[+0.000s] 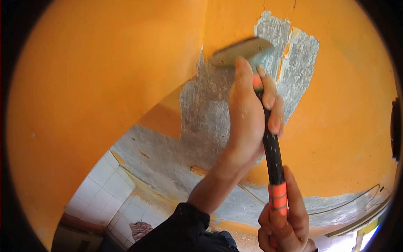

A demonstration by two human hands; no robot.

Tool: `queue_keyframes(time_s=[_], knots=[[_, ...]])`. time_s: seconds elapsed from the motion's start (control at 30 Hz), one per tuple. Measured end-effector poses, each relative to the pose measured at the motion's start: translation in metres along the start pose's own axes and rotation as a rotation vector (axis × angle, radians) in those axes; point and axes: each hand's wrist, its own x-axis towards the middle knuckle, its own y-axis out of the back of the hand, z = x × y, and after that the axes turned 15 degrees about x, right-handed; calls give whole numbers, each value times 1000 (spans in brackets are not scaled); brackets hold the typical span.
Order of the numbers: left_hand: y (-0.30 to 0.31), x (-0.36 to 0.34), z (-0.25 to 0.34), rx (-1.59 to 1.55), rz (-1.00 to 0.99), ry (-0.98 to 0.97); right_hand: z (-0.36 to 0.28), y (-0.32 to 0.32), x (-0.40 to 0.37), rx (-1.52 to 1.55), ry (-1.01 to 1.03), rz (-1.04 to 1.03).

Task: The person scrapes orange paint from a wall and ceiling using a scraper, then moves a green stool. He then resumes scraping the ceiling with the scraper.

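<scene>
A scraper (241,50) with a wide blade and a long black handle with orange bands lies against the orange wall (348,105). My left hand (252,98) is wrapped round the upper handle just below the blade, its thumb pointing up toward the blade. Lower down, my right hand (287,222) grips the orange-banded end of the handle. Around the blade, the orange paint is gone and a rough grey patch (300,63) shows, with a cracked strip of orange and white in it. The blade's edge is slightly blurred.
White tiles (103,185) cover a wall at the lower left, above a dark object (77,239) at the bottom edge. A crumpled striped cloth (140,230) is near the bottom. A thin cable (348,206) runs along the lower right. A dark object (395,130) sits at the right edge.
</scene>
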Motion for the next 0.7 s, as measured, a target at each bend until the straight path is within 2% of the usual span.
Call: queue_keyframes(time_s=[0.07, 0.2, 0.3, 0.33, 0.37, 0.47, 0.57, 0.63, 0.67, 0.7], knots=[[5, -8, -4, 85, -97, 68, 3, 0, -2, 13, 9, -4], [0, 5, 10, 55, -17, 2, 5, 0, -3, 1, -17, 20], [1, 1, 14, -46, 10, 92, 6, 0, -4, -15, -36, 41], [13, -3, 2, 73, -77, 77, 6, 0, -4, -15, -31, 40], [14, 0, 4, 74, -81, 63, 5, -1, 2, -22, -26, 29], [17, 1, 3, 78, -62, 85, 6, 1, 17, -62, 72, -142], [20, 4, 1, 117, -63, -3, 22, 18, 28, -83, 176, -282], [34, -3, -9, 205, -33, 8, 50, 39, 22, -232, 117, -64], [42, -5, -17, 351, 6, -27, 61, 47, 24, -334, 112, -25], [45, -9, -21, 496, 48, -60, 76, 58, 27, -476, 227, -65]])
